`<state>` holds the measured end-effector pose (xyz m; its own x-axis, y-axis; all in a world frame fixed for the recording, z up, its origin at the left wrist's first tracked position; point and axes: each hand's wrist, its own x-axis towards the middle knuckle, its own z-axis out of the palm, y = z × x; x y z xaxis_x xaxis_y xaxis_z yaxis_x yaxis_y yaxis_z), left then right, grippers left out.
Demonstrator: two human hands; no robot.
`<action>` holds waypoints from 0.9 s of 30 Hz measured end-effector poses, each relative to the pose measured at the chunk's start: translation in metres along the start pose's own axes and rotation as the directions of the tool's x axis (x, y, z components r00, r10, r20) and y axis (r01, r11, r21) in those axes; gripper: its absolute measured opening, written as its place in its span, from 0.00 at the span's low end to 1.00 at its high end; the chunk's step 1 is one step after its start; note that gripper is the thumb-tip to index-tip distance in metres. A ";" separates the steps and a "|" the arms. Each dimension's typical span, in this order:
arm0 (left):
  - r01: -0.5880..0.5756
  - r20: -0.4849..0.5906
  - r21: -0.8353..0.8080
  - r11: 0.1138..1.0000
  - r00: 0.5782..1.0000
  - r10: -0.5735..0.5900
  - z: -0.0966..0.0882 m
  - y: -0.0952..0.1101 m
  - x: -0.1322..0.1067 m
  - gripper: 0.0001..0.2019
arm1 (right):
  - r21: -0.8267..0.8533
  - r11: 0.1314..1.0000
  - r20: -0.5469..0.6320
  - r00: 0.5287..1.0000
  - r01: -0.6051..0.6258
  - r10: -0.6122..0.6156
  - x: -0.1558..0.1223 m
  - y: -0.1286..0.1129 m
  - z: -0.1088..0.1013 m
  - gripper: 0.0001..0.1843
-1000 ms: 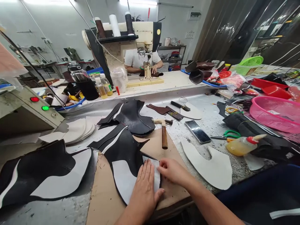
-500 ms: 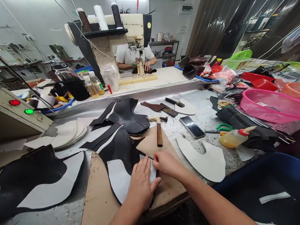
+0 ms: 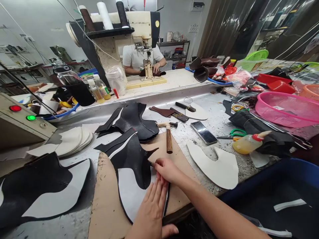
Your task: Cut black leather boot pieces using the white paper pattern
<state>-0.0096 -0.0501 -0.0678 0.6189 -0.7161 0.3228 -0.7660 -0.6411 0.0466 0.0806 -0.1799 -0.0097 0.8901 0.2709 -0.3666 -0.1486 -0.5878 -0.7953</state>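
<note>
A black leather shoe-upper piece (image 3: 132,156) with a white lining panel (image 3: 131,194) lies on a brown cardboard mat (image 3: 104,205) at the bench's near edge. My left hand (image 3: 153,209) rests flat on the white lining, fingers stretched out together. My right hand (image 3: 166,169) is closed in a pinch on the black leather's right edge, just above my left fingertips. A wooden-handled hammer (image 3: 168,137) lies on the mat behind my hands.
More black leather pieces (image 3: 134,121) and white cut shapes (image 3: 214,164), a phone (image 3: 203,132), green scissors (image 3: 233,134), a glue bottle (image 3: 249,143) and a pink basket (image 3: 286,109) crowd the bench. Another person sits at a sewing machine (image 3: 139,30) across it. A control box (image 3: 17,122) stands left.
My right hand moved up and left along the leather's edge. My left hand slid back toward me on the white lining. The view shifted slightly.
</note>
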 end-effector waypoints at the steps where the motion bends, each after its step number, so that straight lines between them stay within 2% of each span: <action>1: -0.028 0.001 0.015 0.999 1.000 0.028 0.003 0.007 -0.004 0.49 | 0.010 1.000 -0.008 1.000 0.003 -0.002 0.004 0.000 0.002 0.12; 4: -0.131 -0.019 0.032 0.991 0.991 0.131 0.005 0.026 -0.019 0.37 | -0.017 0.998 -0.087 0.994 0.057 -0.059 0.010 -0.003 0.007 0.12; 6: -0.134 -0.048 -0.077 0.988 0.990 0.130 -0.002 0.032 -0.031 0.33 | -0.081 0.988 -0.198 0.969 0.132 -0.146 0.004 -0.002 0.013 0.12; 8: 0.010 -0.087 -0.186 0.982 0.996 -0.027 -0.013 0.027 -0.043 0.30 | -0.146 0.966 -0.291 0.924 0.212 -0.247 -0.011 0.006 0.028 0.10; 9: 0.133 -0.105 -0.205 0.970 0.982 -0.157 -0.018 0.020 -0.049 0.28 | -0.185 0.948 -0.316 0.898 0.259 -0.307 -0.022 0.013 0.038 0.12; 10: 0.259 -0.134 -0.185 0.948 0.949 -0.285 -0.021 0.012 -0.054 0.28 | -0.246 0.917 -0.323 0.865 0.314 -0.383 -0.033 0.021 0.050 0.16; 11: 0.353 -0.160 -0.144 0.924 0.914 -0.374 -0.021 0.002 -0.058 0.28 | -0.317 0.871 -0.306 0.829 0.375 -0.468 -0.045 0.031 0.061 0.21; 12: 0.402 -0.188 -0.091 0.911 0.891 -0.412 -0.019 -0.009 -0.059 0.28 | -0.455 0.767 -0.263 0.754 0.453 -0.602 -0.056 0.041 0.073 0.25; 14: 0.428 -0.215 0.004 0.904 0.883 -0.417 -0.010 -0.031 -0.056 0.27 | -0.672 0.524 -0.116 0.623 0.524 -0.773 -0.072 0.058 0.091 0.31; 15: 0.439 -0.213 0.028 0.898 0.880 -0.424 -0.006 -0.042 -0.051 0.26 | -0.740 0.416 -0.044 0.579 0.528 -0.814 -0.077 0.063 0.098 0.34; 17: 0.489 -0.184 -0.027 0.872 0.855 -0.486 -0.002 -0.065 -0.034 0.24 | -0.796 0.299 0.052 0.552 0.526 -0.832 -0.081 0.069 0.105 0.39; 19: 0.539 -0.155 -0.185 0.822 0.810 -0.566 -0.009 -0.088 -0.013 0.23 | -0.814 0.235 0.105 0.532 0.532 -0.840 -0.079 0.069 0.108 0.38; 21: 0.570 -0.146 -0.323 0.755 0.759 -0.635 -0.022 -0.110 0.004 0.21 | -0.817 0.185 0.140 0.499 0.547 -0.855 -0.076 0.067 0.107 0.32; 23: 0.611 -0.152 -0.395 0.687 0.694 -0.704 -0.036 -0.129 0.012 0.19 | -0.796 0.174 0.163 0.481 0.580 -0.862 -0.075 0.065 0.102 0.26; 25: 0.670 -0.147 -0.455 0.587 0.593 -0.791 -0.048 -0.141 0.008 0.18 | -0.724 0.221 0.192 0.498 0.654 -0.846 -0.077 0.064 0.092 0.25; 27: 0.720 -0.088 -0.540 0.435 0.466 -0.881 -0.055 -0.144 -0.003 0.18 | -0.591 0.324 0.232 0.541 0.738 -0.809 -0.082 0.063 0.078 0.24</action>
<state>0.0887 0.0598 -0.0233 0.9475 0.2552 0.1924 0.0189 -0.6456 0.7635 -0.0351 -0.1795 -0.0671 0.5016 0.7984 0.3330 0.8638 -0.4414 -0.2429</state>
